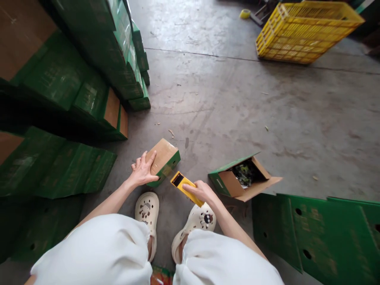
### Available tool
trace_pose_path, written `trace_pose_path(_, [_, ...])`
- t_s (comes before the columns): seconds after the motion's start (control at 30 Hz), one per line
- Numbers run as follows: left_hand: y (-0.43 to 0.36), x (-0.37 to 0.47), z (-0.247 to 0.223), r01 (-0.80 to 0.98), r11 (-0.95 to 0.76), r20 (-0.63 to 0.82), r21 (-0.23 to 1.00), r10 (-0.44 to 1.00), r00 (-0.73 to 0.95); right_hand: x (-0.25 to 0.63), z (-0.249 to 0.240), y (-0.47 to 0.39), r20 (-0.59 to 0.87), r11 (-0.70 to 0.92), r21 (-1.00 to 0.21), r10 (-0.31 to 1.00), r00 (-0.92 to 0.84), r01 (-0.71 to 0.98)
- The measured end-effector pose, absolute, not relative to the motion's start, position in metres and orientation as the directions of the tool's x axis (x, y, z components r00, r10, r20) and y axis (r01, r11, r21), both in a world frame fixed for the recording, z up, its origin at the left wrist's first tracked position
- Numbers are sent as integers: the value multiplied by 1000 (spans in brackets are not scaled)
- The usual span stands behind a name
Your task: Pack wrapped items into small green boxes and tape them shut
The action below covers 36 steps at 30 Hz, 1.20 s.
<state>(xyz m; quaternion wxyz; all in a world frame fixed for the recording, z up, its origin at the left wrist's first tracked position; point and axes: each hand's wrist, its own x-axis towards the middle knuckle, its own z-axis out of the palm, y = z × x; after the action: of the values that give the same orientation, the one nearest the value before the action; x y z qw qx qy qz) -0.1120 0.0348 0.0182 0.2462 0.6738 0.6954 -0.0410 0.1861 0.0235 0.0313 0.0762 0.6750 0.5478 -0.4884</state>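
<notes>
A closed carton (164,152), brown on top with green sides, sits on the floor in front of my feet. Pressed on its left part is my left hand (143,171), fingers spread over the cardboard and thumb stretched along the near edge. My right hand (201,191) is wrapped around a yellow tape dispenser (187,187), just right of the carton. A strip of clear tape (168,171) seems to run from the dispenser's head to the carton's green side. To the right stands an open green carton (228,183) with dark, leafy-looking contents in clear plastic.
Stacked green cartons (127,59) rise along the left, with more green cartons (56,162) nearer me. Flat green cardboard pieces (323,233) lie at the lower right. A yellow plastic crate (297,35) and a tape roll (245,14) are farther off on the concrete floor (213,103).
</notes>
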Motion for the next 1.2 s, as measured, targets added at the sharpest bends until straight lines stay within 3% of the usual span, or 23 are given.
trace_pose_path(0.2, [40, -118, 16, 961, 107, -387, 254, 922, 0, 135, 22, 61, -702, -243, -326, 710, -62, 914])
trace_pose_path(0.57, [26, -101, 20, 980, 48, -357, 193, 934, 24, 130, 27, 54, -738, -375, -354, 674, -10, 857])
trace_pose_path(0.77, [45, -123, 18, 962, 87, -396, 258, 918, 24, 163, 16, 27, -643, -286, -310, 765, 21, 907])
trace_pose_path(0.97, [71, -162, 16, 907, 139, -479, 398, 874, 77, 206, -23, -24, -504, -130, -98, 861, 63, 987])
trace_pose_path(1.1, [76, -170, 12, 865, 167, -448, 474, 891, 73, 215, -34, -38, -377, -82, -130, 926, 27, 988])
trace_pose_path(1.2, [75, -171, 7, 772, 224, -427, 595, 902, 67, 206, -26, -33, -168, -80, -308, 985, 29, 948])
